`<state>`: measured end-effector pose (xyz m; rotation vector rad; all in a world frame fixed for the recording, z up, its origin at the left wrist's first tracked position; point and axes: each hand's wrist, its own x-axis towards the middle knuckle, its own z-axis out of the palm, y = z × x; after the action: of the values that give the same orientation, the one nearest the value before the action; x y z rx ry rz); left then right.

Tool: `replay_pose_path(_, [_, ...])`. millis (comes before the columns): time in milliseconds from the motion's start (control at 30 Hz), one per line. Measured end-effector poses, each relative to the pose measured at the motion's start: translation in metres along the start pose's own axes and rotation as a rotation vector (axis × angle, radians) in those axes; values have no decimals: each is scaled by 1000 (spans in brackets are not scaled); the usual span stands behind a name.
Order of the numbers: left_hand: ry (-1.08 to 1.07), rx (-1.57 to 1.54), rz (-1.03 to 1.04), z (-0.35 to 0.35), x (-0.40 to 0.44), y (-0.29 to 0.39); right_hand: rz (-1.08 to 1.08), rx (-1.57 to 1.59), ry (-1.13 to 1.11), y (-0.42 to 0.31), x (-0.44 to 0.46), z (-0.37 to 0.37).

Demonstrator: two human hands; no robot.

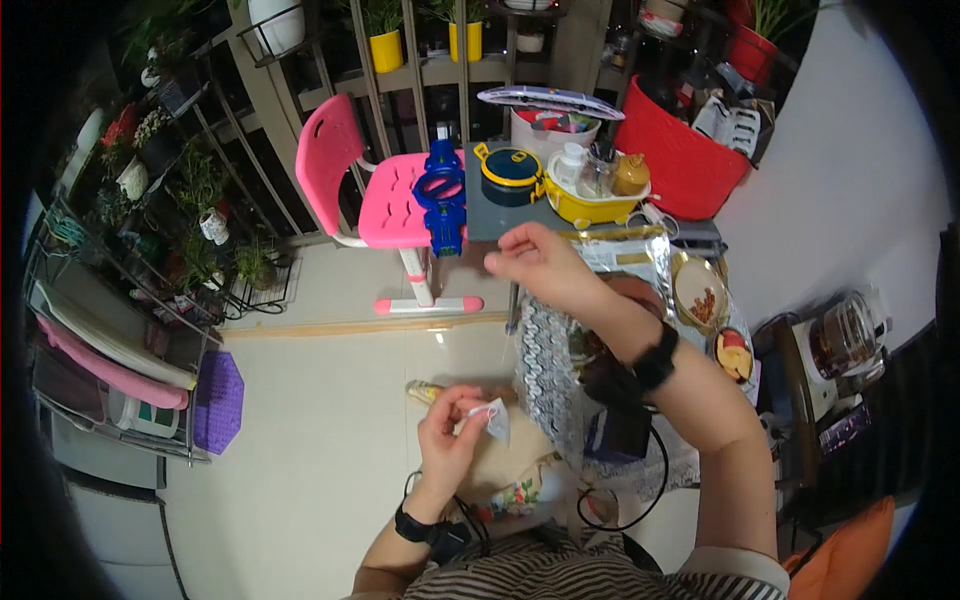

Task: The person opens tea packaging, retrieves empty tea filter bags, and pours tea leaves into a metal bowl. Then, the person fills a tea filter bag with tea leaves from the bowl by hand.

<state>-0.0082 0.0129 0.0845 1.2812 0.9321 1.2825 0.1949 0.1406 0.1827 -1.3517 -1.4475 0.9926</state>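
My left hand (pixel 450 440), low in front of my body, pinches a small whitish translucent bag (pixel 497 420) between thumb and fingers. Its contents are too small to make out. My right hand (pixel 548 265) reaches forward over the near side of the grey table (pixel 490 213), fingers partly bent and thumb slightly apart, with nothing visible in it. Beyond it stand a dark lidded pot (pixel 510 175) with yellow clips and a yellow tray (pixel 590 208) holding small jars and bottles. Under my right forearm, a brown round vessel is partly hidden.
A silver patterned cloth (pixel 545 370) covers the nearer table. On the right are a bowl with small brown pieces (pixel 702 305) and a bowl of cut fruit (pixel 733 355). A pink chair (pixel 390 200) bears a blue toy-like object (pixel 442 190). Plant racks stand left; a black cable (pixel 662 480) loops nearby.
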Motion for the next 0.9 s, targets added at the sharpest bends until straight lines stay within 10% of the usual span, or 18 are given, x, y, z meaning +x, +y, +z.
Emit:
replay_pose_path(367, [-51,286,68,-61,22,-43,29,-1124,373,123,237,-9])
replay_pose_path(900, [-2,266,-44,-84,33,-94,34,-1305,289,173,253,3])
